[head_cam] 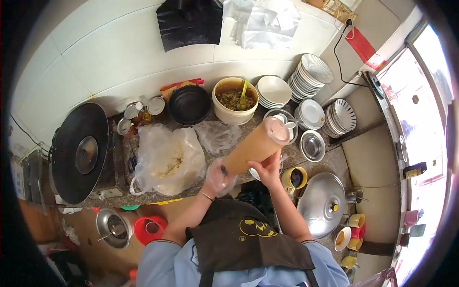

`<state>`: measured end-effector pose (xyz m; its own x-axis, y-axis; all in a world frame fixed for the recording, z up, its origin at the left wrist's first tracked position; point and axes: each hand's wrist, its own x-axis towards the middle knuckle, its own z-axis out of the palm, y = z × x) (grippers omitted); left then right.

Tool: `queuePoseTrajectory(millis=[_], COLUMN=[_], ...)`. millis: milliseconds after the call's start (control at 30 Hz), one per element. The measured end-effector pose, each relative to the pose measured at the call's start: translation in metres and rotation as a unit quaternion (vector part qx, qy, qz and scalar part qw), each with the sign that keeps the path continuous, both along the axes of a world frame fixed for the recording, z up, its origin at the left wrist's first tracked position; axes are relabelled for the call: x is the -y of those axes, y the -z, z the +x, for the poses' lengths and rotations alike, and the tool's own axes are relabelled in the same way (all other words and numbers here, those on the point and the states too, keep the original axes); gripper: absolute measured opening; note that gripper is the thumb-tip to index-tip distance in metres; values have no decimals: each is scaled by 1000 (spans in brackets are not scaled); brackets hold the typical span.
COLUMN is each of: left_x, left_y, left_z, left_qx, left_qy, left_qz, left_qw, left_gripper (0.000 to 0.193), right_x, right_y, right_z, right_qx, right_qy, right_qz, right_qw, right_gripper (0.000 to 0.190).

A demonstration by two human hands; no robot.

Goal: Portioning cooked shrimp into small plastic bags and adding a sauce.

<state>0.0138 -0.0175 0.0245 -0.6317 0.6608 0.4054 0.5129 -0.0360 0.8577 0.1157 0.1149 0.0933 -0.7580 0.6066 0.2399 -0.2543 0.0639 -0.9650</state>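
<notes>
A long stack of brown paper bowls or tubs (247,152) with a clear plastic lid or bowl at its upper end is tilted between my two hands. My left hand (221,175), in a clear plastic glove, grips its lower end. My right hand (267,166), bare, supports it from the right, near the middle. Just left of my left hand lies an open plastic bag (170,161) with pale contents. Behind the stack, a cream tub (235,116) holds chopped greenish food and a green spoon. A crumpled clear bag (218,136) lies near it.
A black wok (80,154) stands at the left by several lidded jars. Black bowls (189,104) are behind the bag. Stacked white bowls (274,91) and plates (310,114) line the back right. A yellow mug (294,179) of dark liquid and a large metal lid (322,204) are at the right.
</notes>
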Motion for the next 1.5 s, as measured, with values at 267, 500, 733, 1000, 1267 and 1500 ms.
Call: queuePoseTrajectory(millis=[267, 500, 733, 1000, 1267, 1500], left_x=[-9, -8, -11, -12, -1, 17], left_y=[-1, -10, 18, 30, -1, 24], left_z=[8, 5, 3, 4, -6, -16], left_qx=[-1, -8, 88, 362, 233, 711], left_qy=[26, 20, 69, 94, 174, 147], left_qz=[6, 19, 35, 85, -27, 222], left_qw=[1000, 1000, 993, 924, 956, 651], left_gripper=[25, 27, 27, 26, 24, 27], right_x=[-3, -7, -10, -13, -30, -36], right_y=[-15, -16, -18, -15, 6, 58], right_z=[8, 7, 2, -4, -13, -26], right_qx=[-16, -18, -33, -31, -35, -42], right_qy=[48, 47, 51, 57, 65, 102], right_qz=[29, 22, 5, -12, -54, -202], right_qw=[998, 998, 998, 998, 996, 973], right_gripper=[84, 83, 81, 79, 72, 70])
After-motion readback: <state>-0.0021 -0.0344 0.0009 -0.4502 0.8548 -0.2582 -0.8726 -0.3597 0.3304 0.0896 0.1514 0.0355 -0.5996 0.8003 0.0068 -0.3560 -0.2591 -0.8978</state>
